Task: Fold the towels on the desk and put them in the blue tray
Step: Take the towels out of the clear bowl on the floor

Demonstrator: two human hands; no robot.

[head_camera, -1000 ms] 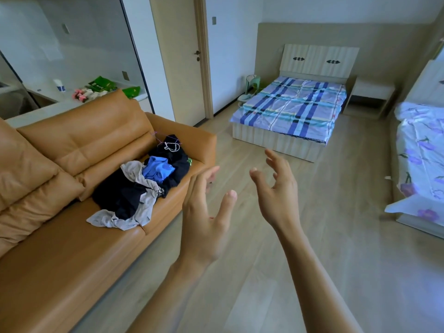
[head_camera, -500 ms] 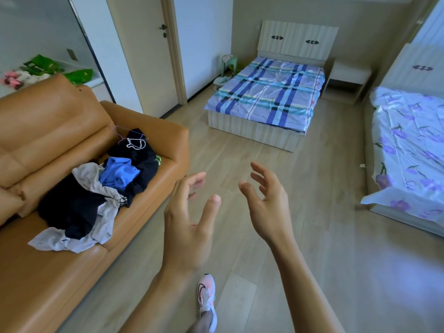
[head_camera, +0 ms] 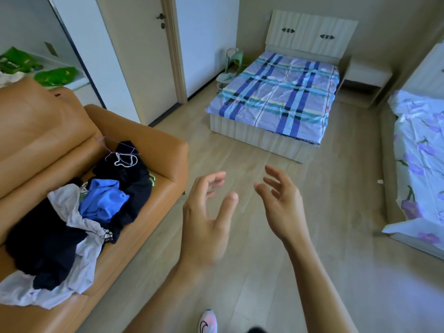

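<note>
My left hand (head_camera: 206, 219) and my right hand (head_camera: 281, 203) are raised side by side over the wooden floor, palms facing each other. Both have their fingers spread and hold nothing. No desk, towel or blue tray shows in the head view. A heap of clothes (head_camera: 79, 212), black, grey and blue, lies on the orange sofa (head_camera: 43, 131) to the left of my left hand.
A bed with a blue plaid sheet (head_camera: 276, 97) stands ahead against the far wall. A second bed with a floral sheet (head_camera: 422, 164) runs along the right. A closed door (head_camera: 141, 56) is at the upper left. My shoe (head_camera: 207, 322) shows at the bottom.
The view has swung right and tilted down, so the sofa and clothes slid left. Both hands stay raised and open. My shoe came into view.
</note>
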